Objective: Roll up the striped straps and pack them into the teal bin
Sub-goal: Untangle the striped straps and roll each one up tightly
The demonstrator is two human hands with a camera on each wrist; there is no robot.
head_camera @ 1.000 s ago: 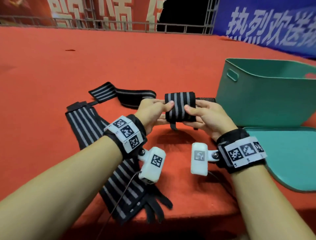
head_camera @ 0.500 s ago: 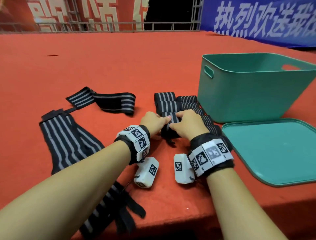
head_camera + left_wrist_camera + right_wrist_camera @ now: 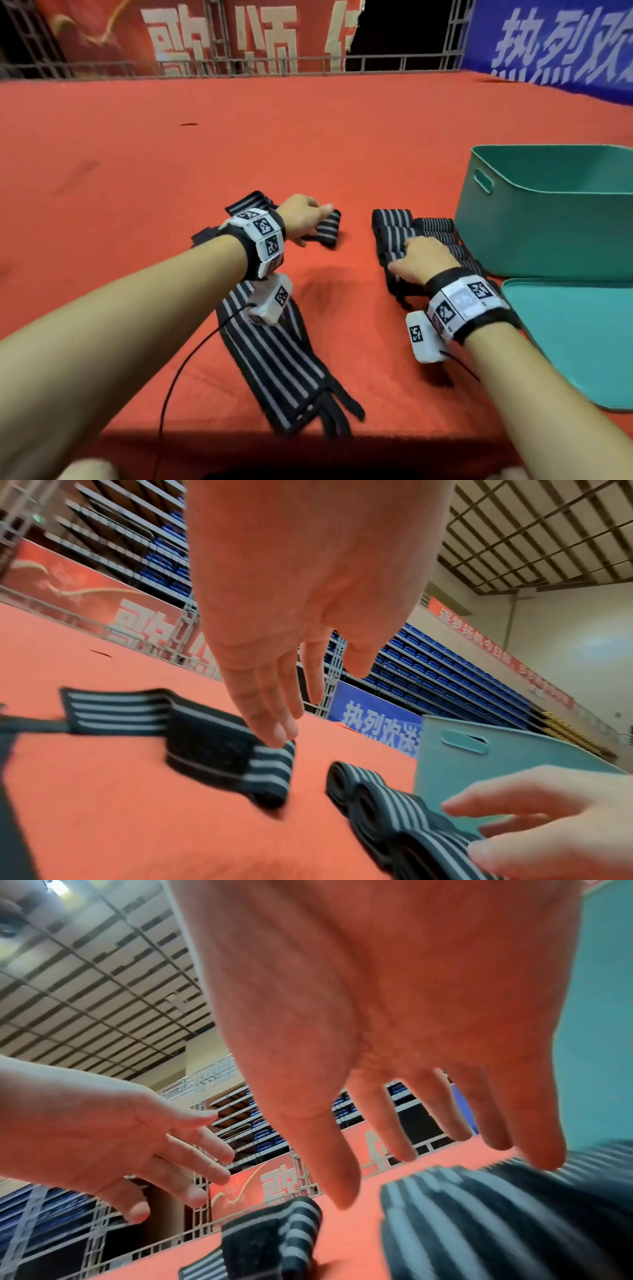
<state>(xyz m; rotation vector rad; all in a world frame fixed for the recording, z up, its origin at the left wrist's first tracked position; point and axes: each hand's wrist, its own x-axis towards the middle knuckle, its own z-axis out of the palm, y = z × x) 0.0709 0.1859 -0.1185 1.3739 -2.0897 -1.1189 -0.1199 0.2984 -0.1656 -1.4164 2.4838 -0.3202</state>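
Note:
Several rolled black straps with grey stripes (image 3: 394, 224) lie in a row on the red surface, left of the teal bin (image 3: 548, 219). My right hand (image 3: 416, 262) hovers over the near end of that row (image 3: 479, 1226), fingers spread and holding nothing. My left hand (image 3: 308, 221) reaches to the left. Its straight fingertips (image 3: 279, 731) touch a loosely folded striped strap (image 3: 219, 750), which shows in the head view (image 3: 327, 226) and the right wrist view (image 3: 274, 1240). A flat unrolled strap (image 3: 274, 356) lies under my left forearm. The bin's inside shows no strap.
A teal lid (image 3: 582, 346) lies flat at the near right, in front of the bin. The red surface's front edge (image 3: 308, 442) runs just below the flat strap's tail. A metal railing and banners stand far behind.
Both hands set the rolled strap down at the near end of the row and let go. My left hand then moved left onto the folded strap.

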